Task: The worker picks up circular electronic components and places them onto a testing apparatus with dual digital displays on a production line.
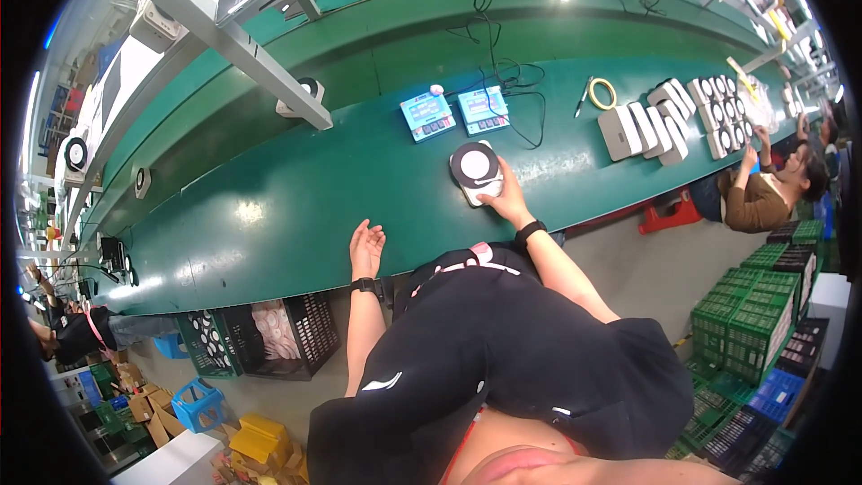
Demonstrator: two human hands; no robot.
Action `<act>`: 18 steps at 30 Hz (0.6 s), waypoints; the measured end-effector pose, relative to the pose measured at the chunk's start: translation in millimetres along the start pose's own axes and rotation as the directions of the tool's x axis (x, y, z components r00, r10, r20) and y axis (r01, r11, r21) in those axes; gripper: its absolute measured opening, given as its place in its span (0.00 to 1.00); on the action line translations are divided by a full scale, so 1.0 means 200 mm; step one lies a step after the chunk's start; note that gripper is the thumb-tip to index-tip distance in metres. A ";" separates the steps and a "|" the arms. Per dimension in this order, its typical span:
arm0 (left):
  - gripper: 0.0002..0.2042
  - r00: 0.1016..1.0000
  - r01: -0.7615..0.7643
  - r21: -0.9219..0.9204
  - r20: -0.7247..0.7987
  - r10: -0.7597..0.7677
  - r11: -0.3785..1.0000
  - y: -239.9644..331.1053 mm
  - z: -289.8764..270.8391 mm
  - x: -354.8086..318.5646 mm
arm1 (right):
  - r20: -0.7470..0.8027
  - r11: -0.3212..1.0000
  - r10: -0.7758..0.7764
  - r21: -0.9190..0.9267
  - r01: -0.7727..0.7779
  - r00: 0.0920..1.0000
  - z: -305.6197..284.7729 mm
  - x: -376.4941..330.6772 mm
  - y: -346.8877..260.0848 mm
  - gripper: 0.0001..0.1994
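Note:
My right hand (pixel 505 198) grips the near side of a white square device with a round black face (pixel 475 171) that lies on the green bench (pixel 296 207). My left hand (pixel 366 247) hovers at the bench's front edge, palm up, fingers apart, holding nothing. Both wrists wear black bands. Two small blue-faced meter boxes (pixel 455 112) stand just behind the device, with black cables trailing off them.
A row of white devices (pixel 682 117) stands on the bench to the right, where a seated person (pixel 763 193) works. A yellow tape ring (pixel 602 92) lies nearby. Black crates (pixel 260 332) sit under the bench; green crates (pixel 763 305) are stacked at right. A metal beam (pixel 224 36) crosses overhead.

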State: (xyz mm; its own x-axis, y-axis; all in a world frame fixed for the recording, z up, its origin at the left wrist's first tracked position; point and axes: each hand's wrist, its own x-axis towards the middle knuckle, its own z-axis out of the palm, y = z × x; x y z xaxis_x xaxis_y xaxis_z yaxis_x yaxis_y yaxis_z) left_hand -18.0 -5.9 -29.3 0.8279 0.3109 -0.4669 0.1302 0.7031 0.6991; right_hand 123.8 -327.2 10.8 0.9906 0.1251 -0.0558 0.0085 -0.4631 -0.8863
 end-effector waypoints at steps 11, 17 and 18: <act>0.13 1.000 -0.001 -0.007 -0.010 0.001 1.000 0.00 0.00 0.00 | 0.011 0.999 0.008 0.031 -0.009 1.000 0.00 0.00 0.01 0.48; 0.12 1.000 0.007 -0.015 -0.014 -0.007 1.000 0.01 0.01 0.00 | -0.004 1.000 0.021 0.010 -0.021 1.000 0.01 0.00 0.01 0.48; 0.12 1.000 0.010 -0.014 -0.017 -0.011 1.000 0.01 0.01 0.00 | -0.011 1.000 0.014 -0.001 -0.014 1.000 0.01 0.00 0.01 0.48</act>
State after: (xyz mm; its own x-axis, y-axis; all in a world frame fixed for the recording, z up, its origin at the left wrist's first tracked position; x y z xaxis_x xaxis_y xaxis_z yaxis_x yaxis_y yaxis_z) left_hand -17.4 -6.1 -27.5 0.8172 0.3141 -0.4832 0.1309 0.7154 0.6864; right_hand 123.4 -326.4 8.6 0.9920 0.1090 -0.0631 -0.0052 -0.4653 -0.8852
